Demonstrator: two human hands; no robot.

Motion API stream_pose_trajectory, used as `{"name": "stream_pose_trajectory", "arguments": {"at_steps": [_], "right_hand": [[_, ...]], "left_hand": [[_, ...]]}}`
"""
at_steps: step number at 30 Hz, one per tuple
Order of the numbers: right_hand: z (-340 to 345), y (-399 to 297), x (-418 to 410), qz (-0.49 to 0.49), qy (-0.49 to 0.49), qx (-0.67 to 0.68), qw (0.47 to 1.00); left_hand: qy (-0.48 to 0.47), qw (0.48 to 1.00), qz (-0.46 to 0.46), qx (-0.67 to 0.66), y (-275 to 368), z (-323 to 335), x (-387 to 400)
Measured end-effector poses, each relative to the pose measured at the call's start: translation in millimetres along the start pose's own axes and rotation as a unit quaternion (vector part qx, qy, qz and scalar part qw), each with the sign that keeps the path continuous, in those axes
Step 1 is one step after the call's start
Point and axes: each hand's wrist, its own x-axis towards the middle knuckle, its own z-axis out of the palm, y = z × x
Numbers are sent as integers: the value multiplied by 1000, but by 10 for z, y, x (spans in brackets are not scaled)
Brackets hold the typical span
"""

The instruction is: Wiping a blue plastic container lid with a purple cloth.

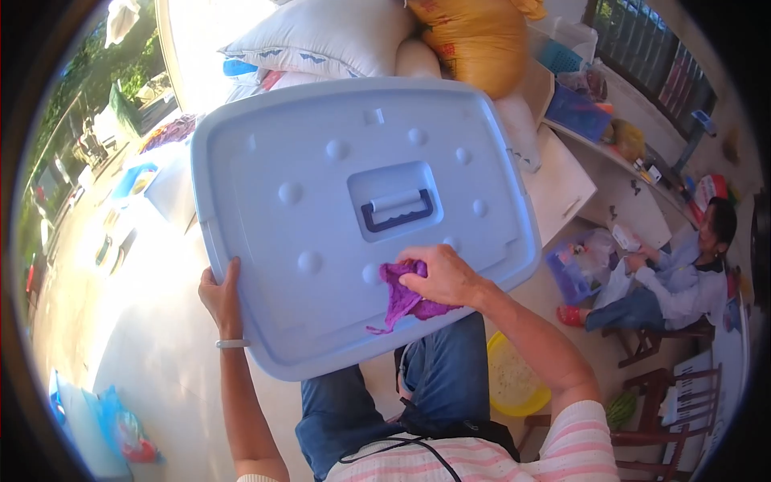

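A large pale-blue plastic storage-box lid with rounded bumps is tilted up in front of me, its near edge above my thighs. In its middle recess sits a dark folding handle with a lighter grip piece. My left hand grips the lid's left edge, thumb on the top face. Bunched in my right hand is a purple cloth, which lies against the lid's lower right part. Whether a box is under the lid is hidden.
Stuffed white sacks and an orange sack are piled behind the lid. A yellow basin stands on the floor by my right leg. To the right, a seated person holds a white object near a purple basket. Wooden chairs stand lower right.
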Motion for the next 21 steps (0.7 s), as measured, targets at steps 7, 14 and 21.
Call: {"name": "stream_pose_trajectory", "arguments": {"at_steps": [7, 14, 21], "right_hand": [[-39, 709, 578, 97, 193, -146, 965], [490, 285, 791, -28, 130, -126, 983], [61, 135, 965, -56, 330, -55, 941]], "left_hand": [[13, 1000, -8, 19, 6, 68, 15], [8, 1000, -4, 12, 40, 61, -18], [2, 1000, -19, 21, 19, 46, 13]]}}
